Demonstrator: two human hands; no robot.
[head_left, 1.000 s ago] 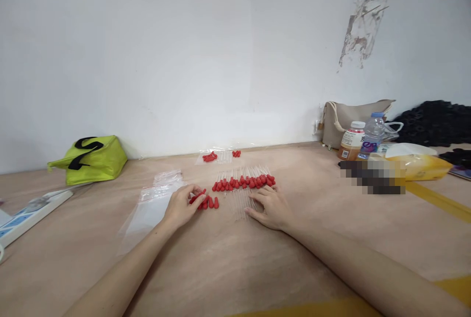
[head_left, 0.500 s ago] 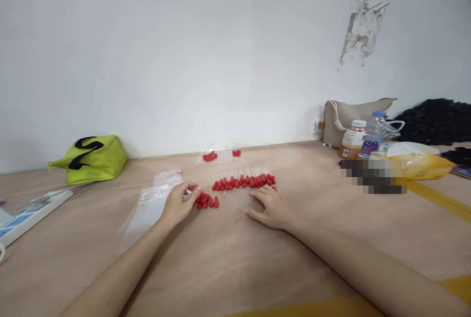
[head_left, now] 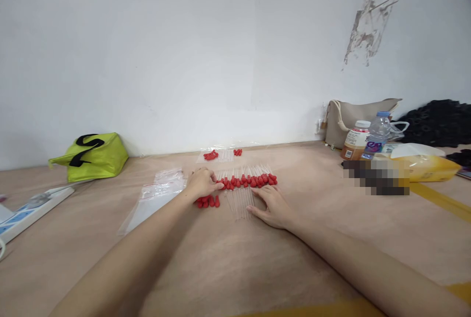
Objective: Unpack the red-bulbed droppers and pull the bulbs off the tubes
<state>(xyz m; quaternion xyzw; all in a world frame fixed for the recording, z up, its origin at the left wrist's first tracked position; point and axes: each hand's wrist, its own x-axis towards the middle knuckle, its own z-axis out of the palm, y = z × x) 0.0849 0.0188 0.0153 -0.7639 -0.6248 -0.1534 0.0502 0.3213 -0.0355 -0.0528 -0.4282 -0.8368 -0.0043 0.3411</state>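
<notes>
A row of clear glass droppers with red rubber bulbs (head_left: 250, 180) lies on the wooden floor in front of me. My left hand (head_left: 201, 183) is at the left end of that row, its fingers curled in a pinch at the outermost bulb; what it grips is too small to name. A small loose heap of red bulbs (head_left: 208, 202) lies just below that hand. My right hand (head_left: 271, 205) lies flat with fingers spread, pressing on the clear tubes (head_left: 240, 200) of the row.
Clear zip bags (head_left: 156, 198) lie left of the droppers. More red bulbs on plastic (head_left: 219, 154) sit by the wall. A lime-green bag (head_left: 90, 156) and a power strip (head_left: 25, 206) are at left; bottles (head_left: 371, 135), a beige bag (head_left: 349, 117) and a yellow packet (head_left: 427, 169) at right.
My left hand lifted off the loose heap of bulbs and moved up and right to the left end of the dropper row. My right hand stayed in place.
</notes>
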